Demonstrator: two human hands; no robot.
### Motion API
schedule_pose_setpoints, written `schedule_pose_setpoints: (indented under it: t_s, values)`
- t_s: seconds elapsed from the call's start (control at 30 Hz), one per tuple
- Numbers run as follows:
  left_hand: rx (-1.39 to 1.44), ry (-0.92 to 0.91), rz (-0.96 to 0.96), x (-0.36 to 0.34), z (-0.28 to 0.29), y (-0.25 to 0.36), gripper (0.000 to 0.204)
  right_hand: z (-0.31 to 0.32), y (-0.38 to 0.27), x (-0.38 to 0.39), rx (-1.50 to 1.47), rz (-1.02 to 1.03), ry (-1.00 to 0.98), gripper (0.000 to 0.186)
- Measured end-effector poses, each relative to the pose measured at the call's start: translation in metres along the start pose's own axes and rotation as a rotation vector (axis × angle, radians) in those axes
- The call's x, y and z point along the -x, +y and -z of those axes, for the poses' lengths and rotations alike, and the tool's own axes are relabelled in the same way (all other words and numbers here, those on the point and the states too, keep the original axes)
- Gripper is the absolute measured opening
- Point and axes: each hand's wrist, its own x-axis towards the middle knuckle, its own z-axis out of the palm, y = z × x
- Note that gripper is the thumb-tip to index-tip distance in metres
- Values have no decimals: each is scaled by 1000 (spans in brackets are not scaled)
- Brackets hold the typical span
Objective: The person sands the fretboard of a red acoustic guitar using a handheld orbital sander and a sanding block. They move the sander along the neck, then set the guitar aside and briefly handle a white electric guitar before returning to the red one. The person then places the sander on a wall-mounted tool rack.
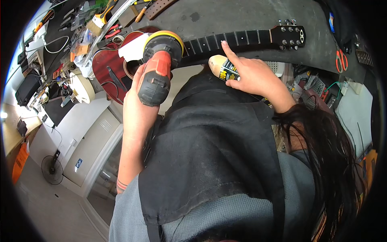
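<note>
The left hand (pixel 136 97) grips a red-and-black, round-padded power polisher (pixel 155 82), probably heavy, by its body; the right hand (pixel 258 76) clasps a cream-and-black bottle (pixel 218 65), likely light. Beyond, a glossy dark-red wooden guitar (pixel 105 66), probably easily scratched, lies on the dark-grey workbench (pixel 225 16); its stiff black neck (pixel 252 37) offers a hold.

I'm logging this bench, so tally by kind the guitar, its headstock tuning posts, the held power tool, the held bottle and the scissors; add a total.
Guitar: 1
Tuning posts: 6
Power tool: 1
Bottle: 1
Scissors: 1
Total: 10
</note>
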Motion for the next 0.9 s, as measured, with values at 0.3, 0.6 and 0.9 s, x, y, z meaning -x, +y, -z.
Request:
schedule_pose_setpoints:
  t_s: [0.3, 0.6, 0.9]
  values:
    - [-28, -11, -2, 10, -6, 0, 78, -4, 0, 4, 16, -1, 8, 126]
    - [-15, -137, 135, 41, -12, -7, 76, 1, 0, 3, -28, 32, 38, 118]
    - [697, -99, 168, 74, -21, -72, 49, 11, -4, -3, -388, 109, -199, 91]
